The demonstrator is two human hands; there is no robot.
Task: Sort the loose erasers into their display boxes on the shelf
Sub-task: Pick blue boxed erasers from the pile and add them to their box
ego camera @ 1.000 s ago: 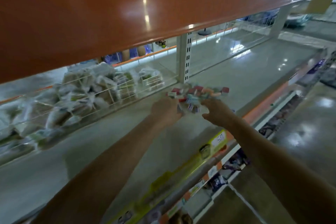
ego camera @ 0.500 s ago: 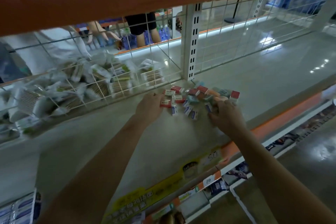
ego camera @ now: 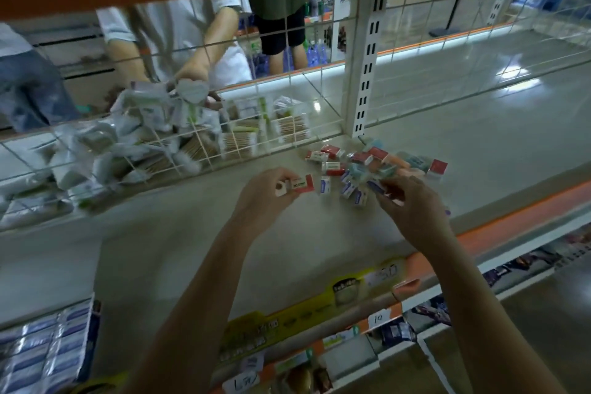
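Left hand (ego camera: 267, 193) pinches a red-and-white eraser (ego camera: 300, 184) betw. thumb and fingers, long axis running left-right, held just above the shelf (ego camera: 179, 233) and left of the loose eraser pile (ego camera: 367, 166). Right hand (ego camera: 412, 205) sits at the pile's near edge, fingers curled over the blue-white erasers there; whether they pinch one cannot be told, view blurred. Pile lies ahead of and betw. both hands, right hand nearer, touching it; no eraser display box identifiable on this shelf level, so judged: sorting at early stage, next move depends on locating box for the red type.
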